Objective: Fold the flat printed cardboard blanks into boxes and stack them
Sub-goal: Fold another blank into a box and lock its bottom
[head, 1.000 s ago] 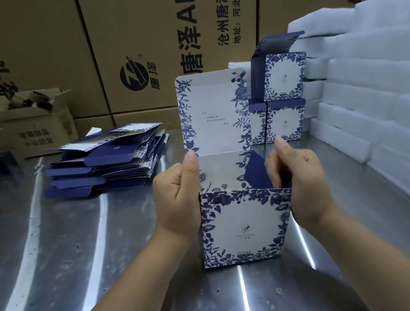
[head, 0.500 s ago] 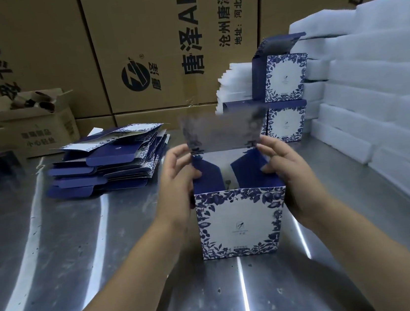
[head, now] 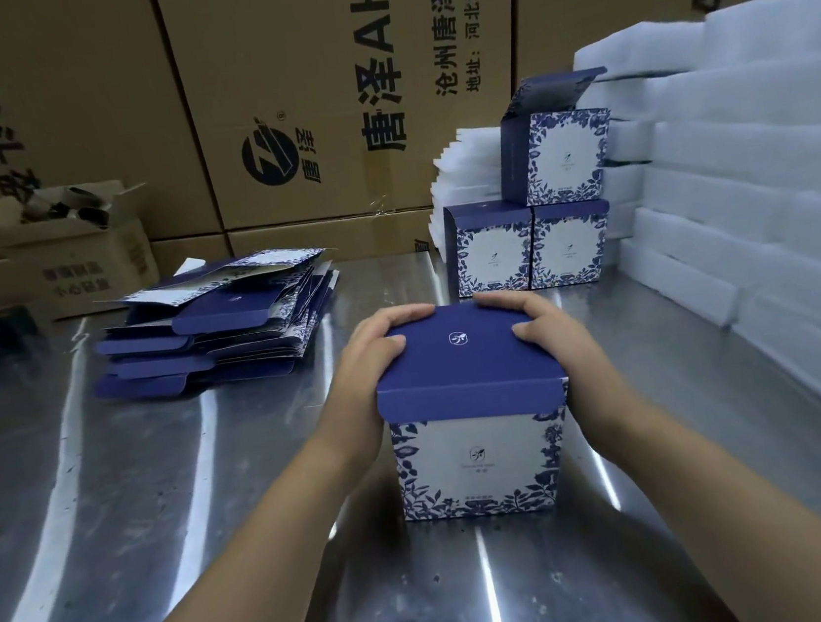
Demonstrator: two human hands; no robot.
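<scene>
On the table [head: 117, 553], left hand [head: 378, 361] and right hand [head: 551, 340] clasp a box [head: 473, 458] at its lowered lid; three boxes [head: 529, 244] stand stacked behind, blanks [head: 213, 324] piled unfolded beside.

Single head-worn wide-angle view, looking forward and down across a steel table.

The camera sits above the table's [head: 117, 553] near edge, close enough that both forearms run in from the bottom of the frame. The left hand [head: 369, 367] and right hand [head: 557, 344], gripping the box [head: 472, 453], land just below centre. The view faces the far wall of brown cartons [head: 319, 89]. The flat blanks [head: 213, 324] fall far left and the stacked boxes [head: 494, 254] far right, with white foam slabs [head: 742, 166] filling the right side. Straight edges bow toward the borders.
</scene>
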